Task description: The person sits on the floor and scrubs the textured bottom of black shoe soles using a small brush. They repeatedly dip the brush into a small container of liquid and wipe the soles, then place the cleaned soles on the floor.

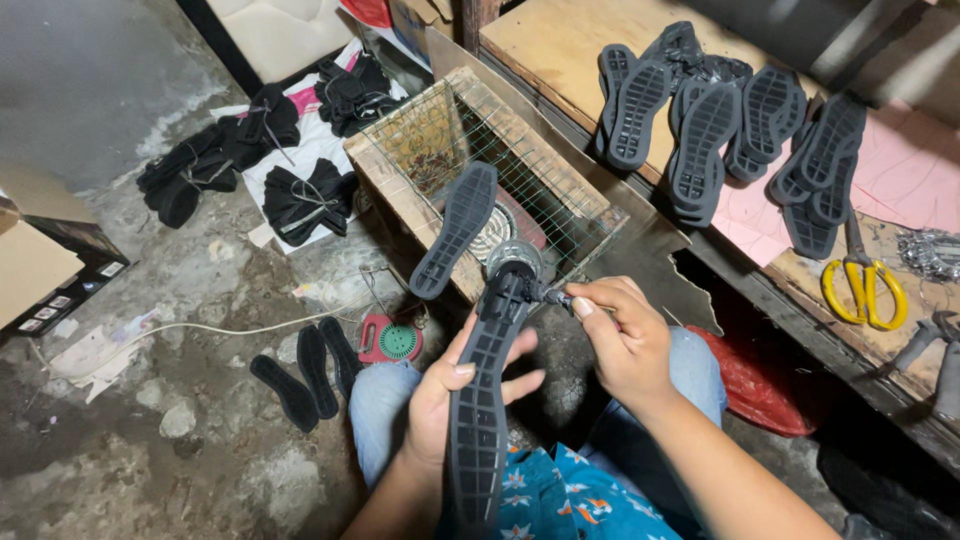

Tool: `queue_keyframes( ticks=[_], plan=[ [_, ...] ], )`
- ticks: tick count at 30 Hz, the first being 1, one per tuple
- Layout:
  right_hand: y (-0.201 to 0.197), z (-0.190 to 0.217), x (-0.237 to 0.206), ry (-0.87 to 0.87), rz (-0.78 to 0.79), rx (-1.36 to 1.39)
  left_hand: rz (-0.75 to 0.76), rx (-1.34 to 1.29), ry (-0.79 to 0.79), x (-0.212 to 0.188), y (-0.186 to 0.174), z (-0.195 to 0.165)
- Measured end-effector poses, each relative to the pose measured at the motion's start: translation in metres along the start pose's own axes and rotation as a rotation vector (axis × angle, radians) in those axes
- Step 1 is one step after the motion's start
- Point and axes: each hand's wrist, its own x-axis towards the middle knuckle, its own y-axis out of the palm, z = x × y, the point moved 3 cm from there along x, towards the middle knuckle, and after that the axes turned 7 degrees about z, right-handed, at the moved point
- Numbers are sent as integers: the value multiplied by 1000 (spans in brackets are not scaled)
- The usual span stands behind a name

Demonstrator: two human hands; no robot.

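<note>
Rough concrete floor; left hand (440, 400) fingers clamp ridged black sole (482, 400); right hand (625, 340) fingers pinch brush (555, 297).

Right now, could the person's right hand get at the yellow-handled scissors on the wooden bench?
Probably yes. The right hand pinches a small brush at the black rubber sole, so it would have to let go first. The yellow-handled scissors lie uncovered on the wooden bench to its right, with nothing between.
</note>
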Motion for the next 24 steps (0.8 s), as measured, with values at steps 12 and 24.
queue_keyframes(
  ticks=[12,24],
  plan=[
    [-1,-4,-21,65,54,18,116,-252,-34,-3,-5,3],
    [-4,-16,-21,180,-24,128,172,-611,5,7,-1,2]
  ],
)
